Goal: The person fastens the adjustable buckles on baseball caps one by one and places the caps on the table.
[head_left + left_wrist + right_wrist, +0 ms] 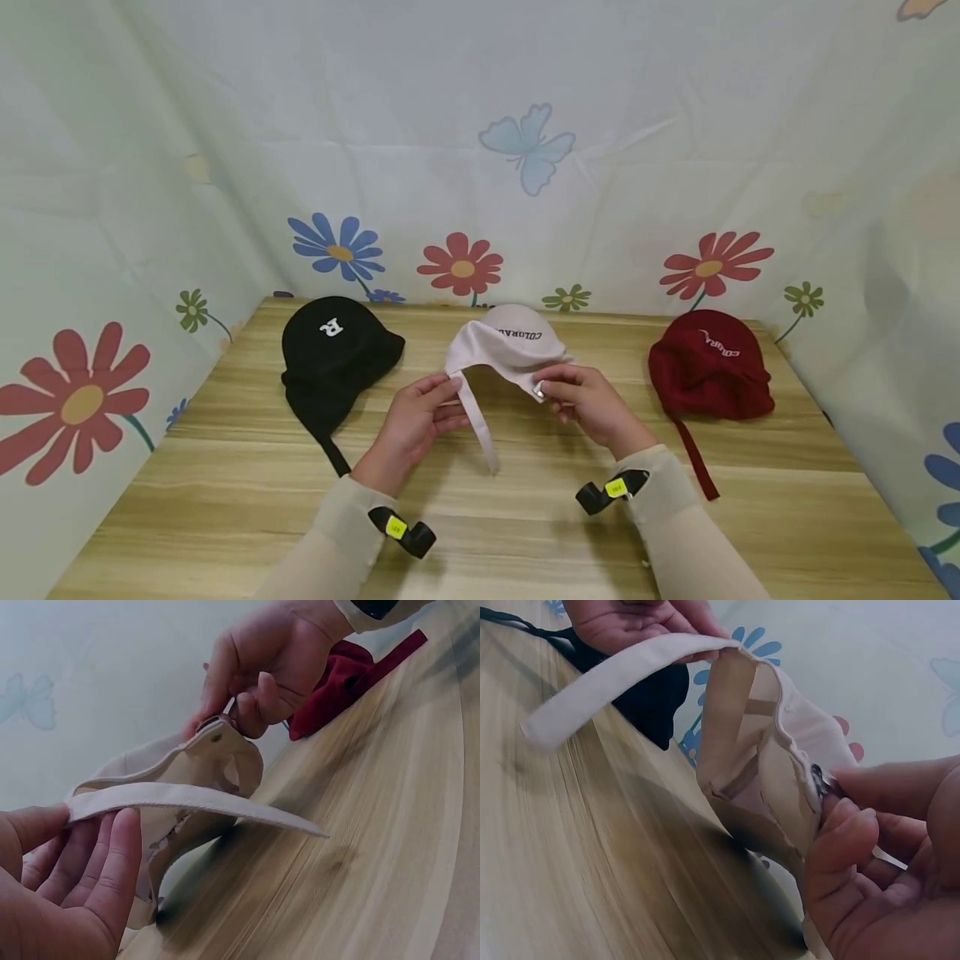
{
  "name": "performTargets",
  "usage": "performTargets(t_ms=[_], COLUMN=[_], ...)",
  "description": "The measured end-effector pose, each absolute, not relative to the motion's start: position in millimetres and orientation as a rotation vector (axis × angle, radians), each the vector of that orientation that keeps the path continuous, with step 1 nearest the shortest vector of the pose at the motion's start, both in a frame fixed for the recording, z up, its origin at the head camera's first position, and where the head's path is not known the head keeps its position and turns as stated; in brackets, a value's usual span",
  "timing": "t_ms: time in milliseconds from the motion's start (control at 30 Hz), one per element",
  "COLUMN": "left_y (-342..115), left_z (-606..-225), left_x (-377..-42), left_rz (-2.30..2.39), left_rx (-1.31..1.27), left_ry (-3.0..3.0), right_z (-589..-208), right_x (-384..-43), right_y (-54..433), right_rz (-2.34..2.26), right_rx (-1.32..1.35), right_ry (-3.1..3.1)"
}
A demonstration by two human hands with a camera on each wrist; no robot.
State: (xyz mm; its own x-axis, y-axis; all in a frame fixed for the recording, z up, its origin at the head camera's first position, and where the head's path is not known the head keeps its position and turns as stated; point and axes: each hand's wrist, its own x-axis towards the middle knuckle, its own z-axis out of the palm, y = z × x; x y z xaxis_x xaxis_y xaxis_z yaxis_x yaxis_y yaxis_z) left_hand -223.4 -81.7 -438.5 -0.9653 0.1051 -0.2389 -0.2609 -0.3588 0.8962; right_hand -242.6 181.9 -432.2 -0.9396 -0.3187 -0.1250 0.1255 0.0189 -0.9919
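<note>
A pale pink baseball cap (pixel 517 337) with dark lettering lies at the middle of the table, its open back edge lifted toward me. My left hand (pixel 416 421) pinches the root of the cap's loose strap (pixel 478 421), which hangs free past the fingers. In the left wrist view the strap (pixel 195 799) stretches out to its free end. My right hand (pixel 592 404) pinches the metal buckle (pixel 539 389) at the opposite back corner. The buckle (pixel 817 778) sits between thumb and forefinger in the right wrist view. Strap and buckle are apart.
To the left lies a black cap (pixel 333 358) with a white letter, its strap trailing forward. A dark red cap (pixel 712 367) lies on the right, strap also loose. The wooden table (pixel 517 542) meets a flower-printed curtain (pixel 600 192) behind.
</note>
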Motion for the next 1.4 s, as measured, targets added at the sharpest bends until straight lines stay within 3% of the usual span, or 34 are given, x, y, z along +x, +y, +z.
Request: performTargets(t_ms=[533,967,1400], left_y=[-79.4,-78.9,-82.8], left_z=[-427.8,-428.6,-424.5], left_x=[-216.2,-213.6,-211.9], left_rz=[2.433,2.538,2.465], left_rx=[-0.110,-0.180,-0.112], left_ry=[1.674,1.698,1.812], right_z=[-419.5,-423.4,-417.6], right_x=[-240.9,-236.3,-241.4], right_y=[182.3,182.0,186.9], right_rz=[-1.594,-1.814,-1.722], right_rx=[-0.316,-0.260,-0.289], right_ry=[2.248,2.101,2.115])
